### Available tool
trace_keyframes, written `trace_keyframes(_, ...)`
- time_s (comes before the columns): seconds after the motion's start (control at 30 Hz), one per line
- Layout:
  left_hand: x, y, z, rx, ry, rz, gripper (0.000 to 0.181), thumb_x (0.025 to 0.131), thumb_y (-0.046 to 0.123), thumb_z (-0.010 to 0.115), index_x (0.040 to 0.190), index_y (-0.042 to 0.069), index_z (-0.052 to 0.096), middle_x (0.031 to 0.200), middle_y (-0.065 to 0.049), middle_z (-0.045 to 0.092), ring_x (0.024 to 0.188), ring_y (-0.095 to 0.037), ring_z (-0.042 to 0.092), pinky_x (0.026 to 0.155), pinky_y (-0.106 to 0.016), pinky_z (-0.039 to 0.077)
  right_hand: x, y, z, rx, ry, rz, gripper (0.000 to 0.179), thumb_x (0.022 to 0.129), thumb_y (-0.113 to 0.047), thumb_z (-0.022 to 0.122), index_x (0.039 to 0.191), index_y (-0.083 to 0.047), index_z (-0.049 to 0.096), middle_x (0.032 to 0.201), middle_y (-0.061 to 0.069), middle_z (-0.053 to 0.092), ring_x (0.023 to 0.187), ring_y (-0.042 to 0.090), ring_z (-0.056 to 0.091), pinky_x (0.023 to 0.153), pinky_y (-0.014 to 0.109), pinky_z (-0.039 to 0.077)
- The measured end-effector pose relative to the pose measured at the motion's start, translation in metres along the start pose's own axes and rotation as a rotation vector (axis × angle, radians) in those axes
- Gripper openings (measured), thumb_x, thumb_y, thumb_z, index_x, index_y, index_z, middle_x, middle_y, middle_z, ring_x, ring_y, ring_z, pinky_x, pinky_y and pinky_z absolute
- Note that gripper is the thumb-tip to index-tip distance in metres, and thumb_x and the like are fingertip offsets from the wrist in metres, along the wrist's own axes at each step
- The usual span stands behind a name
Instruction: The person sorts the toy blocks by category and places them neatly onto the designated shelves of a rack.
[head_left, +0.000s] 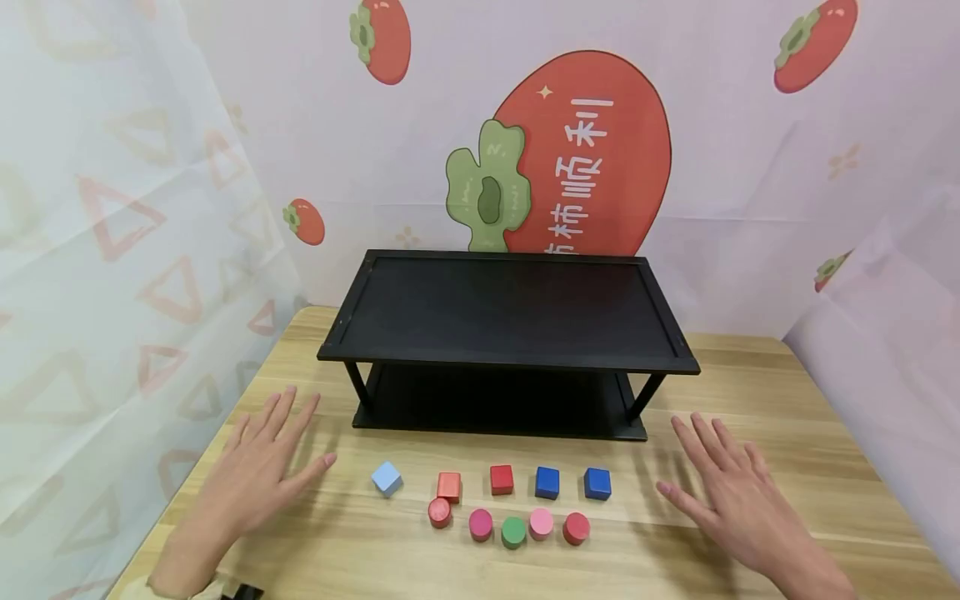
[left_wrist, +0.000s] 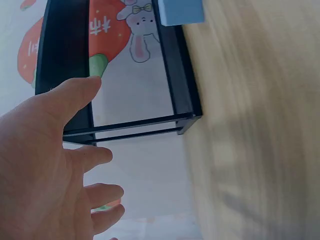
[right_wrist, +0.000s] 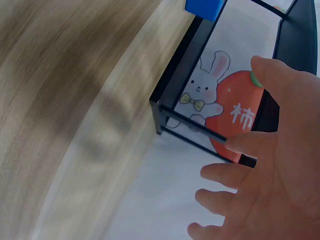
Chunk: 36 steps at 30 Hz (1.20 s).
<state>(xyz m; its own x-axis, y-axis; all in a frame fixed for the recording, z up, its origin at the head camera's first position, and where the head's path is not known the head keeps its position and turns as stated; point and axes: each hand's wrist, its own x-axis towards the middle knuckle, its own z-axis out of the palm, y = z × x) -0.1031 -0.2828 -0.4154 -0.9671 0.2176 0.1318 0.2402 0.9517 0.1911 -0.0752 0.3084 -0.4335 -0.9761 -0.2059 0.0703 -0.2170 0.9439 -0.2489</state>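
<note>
My left hand hovers over the table's left side with fingers spread, holding nothing. On the right, my right hand is likewise spread and holds nothing. Between them lies a row of cubes: a light blue cube, an orange-red cube, a red cube and two dark blue cubes. Nearer to me are round pieces: a red one touching the orange-red cube, a magenta one, a green one, a pink one and another red one.
A black two-tier rack stands behind the blocks, its upper shelf overhanging the lower shelf. The wooden table carries everything. Patterned cloth hangs behind and along both sides.
</note>
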Motion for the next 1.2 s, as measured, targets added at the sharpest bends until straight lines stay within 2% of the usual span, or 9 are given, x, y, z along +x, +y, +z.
trace_keyframes(0.07,0.002,-0.002,-0.005,0.008,0.008,0.007,0.089,0.101,0.062,0.059,0.170,0.016,0.024,0.175,-0.024,0.021,0.158,-0.050,0.025,0.122,-0.076,0.021,0.001,-0.004,-0.001,0.009,-0.024,0.003,0.094,0.100,-0.057,0.064,0.171,-0.016,0.019,0.173,0.026,0.025,0.158,0.053,0.021,0.123,0.080,0.014)
trace_keyframes(0.13,0.006,-0.003,-0.014,0.001,0.024,0.018,0.091,0.102,0.059,0.060,0.170,0.014,0.022,0.175,-0.025,0.020,0.159,-0.049,0.024,0.123,-0.077,0.020,0.003,-0.010,-0.002,0.038,-0.043,0.007,0.091,0.099,-0.059,0.066,0.169,-0.014,0.027,0.169,0.026,0.033,0.154,0.053,0.031,0.117,0.079,0.030)
trace_keyframes(0.27,0.018,-0.003,-0.042,-0.019,0.067,0.057,0.093,0.103,0.055,0.060,0.171,0.009,0.016,0.176,-0.024,0.016,0.161,-0.048,0.020,0.126,-0.075,0.012,0.007,-0.021,-0.003,0.113,-0.042,-0.023,0.082,0.097,-0.055,0.072,0.160,-0.011,0.045,0.156,0.021,0.053,0.140,0.047,0.054,0.104,0.071,0.050)
trace_keyframes(0.37,0.030,0.001,-0.064,-0.024,0.102,0.088,0.094,0.104,0.054,0.060,0.171,0.008,0.012,0.178,-0.022,0.011,0.163,-0.047,0.016,0.129,-0.072,0.007,0.013,-0.027,-0.002,0.167,-0.036,-0.081,0.071,0.095,-0.045,0.079,0.150,-0.008,0.057,0.145,0.015,0.065,0.129,0.038,0.066,0.101,0.060,0.057)
trace_keyframes(0.43,0.040,0.007,-0.077,-0.008,0.119,0.110,0.095,0.104,0.054,0.060,0.171,0.008,0.011,0.178,-0.020,0.010,0.164,-0.044,0.015,0.131,-0.070,0.009,0.019,-0.029,0.000,0.192,-0.058,-0.105,0.064,0.093,-0.041,0.082,0.144,-0.008,0.062,0.139,0.009,0.070,0.121,0.031,0.071,0.098,0.052,0.061)
trace_keyframes(0.57,0.062,0.023,-0.091,0.024,0.094,0.143,0.096,0.105,0.059,0.056,0.170,0.004,0.011,0.179,-0.018,0.009,0.166,-0.038,0.012,0.134,-0.062,0.010,0.028,-0.030,0.005,0.225,-0.089,-0.146,0.056,0.091,-0.040,0.084,0.135,-0.009,0.069,0.131,0.004,0.074,0.108,0.022,0.075,0.089,0.040,0.065)
trace_keyframes(0.7,0.083,0.037,-0.092,0.025,0.028,0.156,0.097,0.106,0.062,0.051,0.170,0.002,0.008,0.179,-0.018,0.008,0.166,-0.038,0.013,0.134,-0.061,0.012,0.034,-0.028,0.013,0.242,-0.067,-0.219,0.051,0.089,-0.036,0.086,0.130,-0.009,0.072,0.125,0.002,0.076,0.103,0.019,0.076,0.086,0.036,0.065)
trace_keyframes(0.83,0.094,0.043,-0.084,0.006,-0.021,0.148,0.099,0.106,0.064,0.047,0.169,0.002,0.004,0.179,-0.019,0.005,0.165,-0.040,0.013,0.133,-0.063,0.015,0.037,-0.028,0.019,0.254,-0.109,-0.237,0.050,0.088,-0.034,0.088,0.128,-0.009,0.072,0.122,0.000,0.077,0.102,0.017,0.075,0.086,0.034,0.065)
trace_keyframes(1.2,0.100,0.040,-0.071,-0.020,-0.073,0.097,0.100,0.106,0.065,0.045,0.167,-0.006,0.008,0.177,-0.026,0.007,0.164,-0.046,0.012,0.133,-0.061,0.013,0.047,-0.036,0.019,0.320,-0.191,-0.230,0.041,0.087,-0.024,0.088,0.122,-0.009,0.074,0.116,-0.003,0.076,0.100,0.012,0.073,0.087,0.032,0.065)
